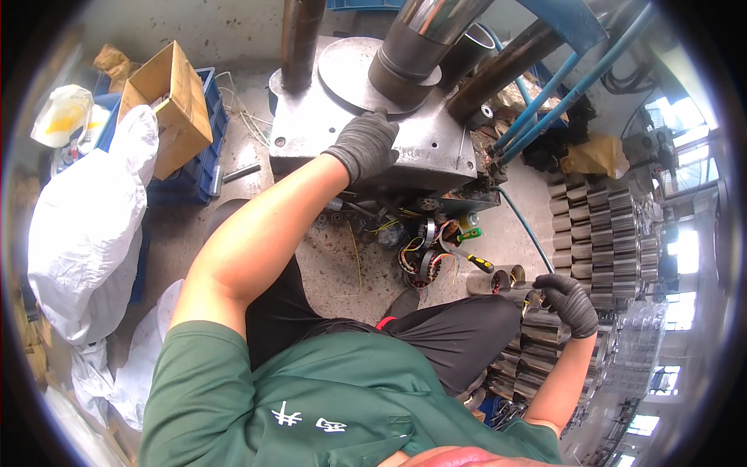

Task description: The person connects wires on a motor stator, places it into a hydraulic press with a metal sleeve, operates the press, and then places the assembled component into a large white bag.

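My left hand point(364, 146), in a dark grey glove, is over the front of a metal press bed point(299, 128). Its fingers are curled by the near rim of a round steel plate point(340, 71), and whatever they hold is hidden. On that plate stands a dark cylinder point(398, 66) below a shiny ram point(443, 17). Off to the right, my gloved right hand point(568, 302) is open, its fingers loosely bent and apart. Beside its fingertips is a small metal core with copper windings point(517, 276). Stacked metal cores point(595, 241) are close behind it.
Wound stators point(420, 261), a green-handled screwdriver point(470, 233) and a yellow-black-handled tool point(481, 263) are on the floor between my legs and the press. A wooden box point(175, 109) sits on a blue crate point(214, 117) at left, behind white sacks point(85, 233). Blue hoses point(576, 93) run down at right.
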Demonstrator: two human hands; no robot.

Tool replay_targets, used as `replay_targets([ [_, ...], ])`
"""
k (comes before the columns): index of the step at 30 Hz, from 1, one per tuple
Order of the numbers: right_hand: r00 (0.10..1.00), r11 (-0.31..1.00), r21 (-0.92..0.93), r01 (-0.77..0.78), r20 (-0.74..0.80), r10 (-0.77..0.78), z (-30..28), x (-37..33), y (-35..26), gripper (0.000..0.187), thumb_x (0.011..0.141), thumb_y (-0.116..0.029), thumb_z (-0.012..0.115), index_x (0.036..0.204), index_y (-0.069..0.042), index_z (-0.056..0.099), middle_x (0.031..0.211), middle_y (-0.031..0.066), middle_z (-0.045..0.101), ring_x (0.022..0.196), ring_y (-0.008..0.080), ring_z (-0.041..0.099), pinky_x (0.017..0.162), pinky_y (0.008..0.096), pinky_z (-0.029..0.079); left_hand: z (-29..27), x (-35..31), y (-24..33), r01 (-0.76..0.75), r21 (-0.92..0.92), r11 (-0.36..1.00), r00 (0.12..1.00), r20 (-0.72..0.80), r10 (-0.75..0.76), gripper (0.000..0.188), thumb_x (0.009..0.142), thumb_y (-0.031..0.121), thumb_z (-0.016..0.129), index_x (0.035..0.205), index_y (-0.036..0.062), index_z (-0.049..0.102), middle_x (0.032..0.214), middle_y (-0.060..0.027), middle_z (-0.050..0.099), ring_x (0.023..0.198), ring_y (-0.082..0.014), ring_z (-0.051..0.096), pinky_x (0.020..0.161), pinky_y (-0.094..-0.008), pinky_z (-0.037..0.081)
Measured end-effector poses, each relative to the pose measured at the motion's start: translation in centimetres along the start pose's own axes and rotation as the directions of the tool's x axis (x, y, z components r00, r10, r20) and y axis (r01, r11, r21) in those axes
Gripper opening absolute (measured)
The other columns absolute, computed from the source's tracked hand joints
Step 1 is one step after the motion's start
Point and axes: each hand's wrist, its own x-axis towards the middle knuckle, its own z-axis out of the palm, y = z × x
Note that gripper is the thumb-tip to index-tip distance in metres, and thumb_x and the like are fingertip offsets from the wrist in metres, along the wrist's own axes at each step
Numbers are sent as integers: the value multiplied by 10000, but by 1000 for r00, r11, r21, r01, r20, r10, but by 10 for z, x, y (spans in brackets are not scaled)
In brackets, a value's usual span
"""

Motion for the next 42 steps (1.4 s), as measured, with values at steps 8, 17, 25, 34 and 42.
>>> replay_targets([
  [8, 999, 1000, -13, -11, 40, 12, 0, 1, -1, 280, 967, -102, 599, 1215, -44, 712, 953, 25, 742, 723, 98, 644, 642, 259, 522, 2, 0, -2, -6, 12, 1000, 1000, -19, 6, 469, 872, 307, 755, 1190, -22, 654, 1384, -284, 535, 1191, -392, 628, 1026, -457, 532],
  [17, 940, 972, 21, 235, -258, -222, -2, 8, 13, 245, 983, -97, 604, 1189, -31, 719, 966, 37, 732, 804, 109, 662, 722, 250, 519, -2, -1, 1, -2, 14, 1000, 1000, -5, 2, 450, 867, 289, 760, 1182, -17, 661, 1338, -272, 555, 1166, -389, 640, 1010, -465, 541],
  [25, 381, 783, -619, 64, -710, -593, -81, 72, -13, 273, 1033, -243, 601, 1160, -28, 709, 1122, 150, 737, 1022, 300, 713, 899, 392, 558, 1, 0, -30, -9, -158, 987, 988, -152, -15, 281, 911, 269, 720, 1067, 38, 688, 1154, -187, 637, 1046, -377, 660, 930, -469, 537],
  [34, 260, 291, -936, -199, -336, -905, -212, 165, -5, 465, 963, 13, 573, 1382, -181, 528, 1206, 110, 680, 1002, 332, 696, 780, 412, 580, -9, -17, -96, 282, -243, 928, 840, -405, -361, 191, 936, 192, 685, 1042, 35, 711, 1036, -222, 684, 1019, -398, 664, 909, -465, 530],
  [42, 449, 815, -579, -29, -736, -507, -210, 178, -33, 587, 963, -634, 542, 1170, -115, 723, 1039, 205, 722, 1025, 390, 679, 916, 447, 512, -6, -19, -136, 445, 1, 895, 861, -276, -427, 398, 962, 282, 618, 1346, 185, 660, 1275, -224, 662, 1190, -388, 639, 1054, -471, 491],
])
